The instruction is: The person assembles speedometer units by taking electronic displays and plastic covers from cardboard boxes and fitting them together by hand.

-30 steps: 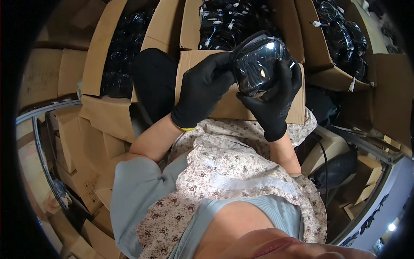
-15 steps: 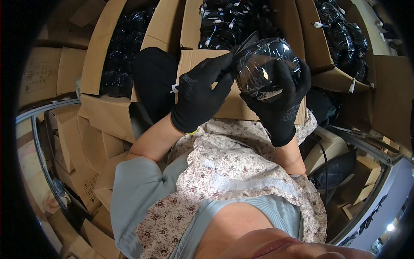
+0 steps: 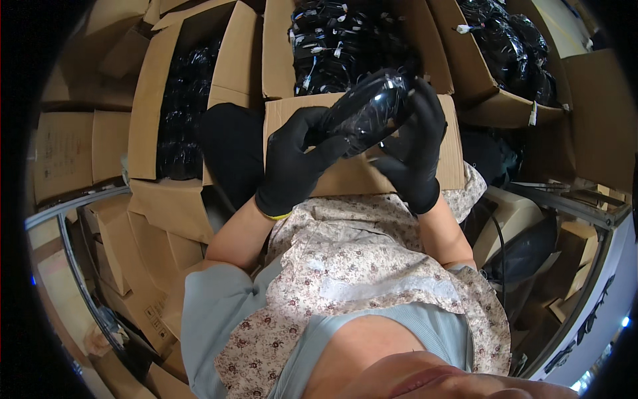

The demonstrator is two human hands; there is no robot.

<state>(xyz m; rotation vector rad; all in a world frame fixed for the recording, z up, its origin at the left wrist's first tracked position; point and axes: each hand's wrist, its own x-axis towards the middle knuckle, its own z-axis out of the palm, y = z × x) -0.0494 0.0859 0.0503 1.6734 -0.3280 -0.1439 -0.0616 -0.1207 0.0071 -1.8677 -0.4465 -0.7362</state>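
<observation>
A black rounded part wrapped in shiny clear film (image 3: pixel 373 112) is held up above the front flap of the middle carton, its narrow side towards me. My left hand (image 3: pixel 296 159), in a black glove, grips its left end between thumb and fingers. My right hand (image 3: pixel 415 153), gloved the same, is beside its right end with thumb and fingers spread apart. The right fingertips are slightly blurred, and whether they touch the film I cannot tell. Just beyond my hands, the middle carton (image 3: pixel 359 178) holds many black film-wrapped parts (image 3: pixel 322 50) with small white connectors.
On the left stands a carton (image 3: pixel 147 110) with black wrapped parts (image 3: pixel 188 110). Another carton (image 3: pixel 488 106) at the right holds more, a white connector (image 3: pixel 464 28) hanging out. Metal frame rails (image 3: pixel 83 203) run at both sides. Opened cardboard (image 3: pixel 143 259) lies at left.
The wrapped part has turned from its broad, clear face to its narrow edge and come lower. My right hand has loosened and spread its fingers; my left now grips the part's end.
</observation>
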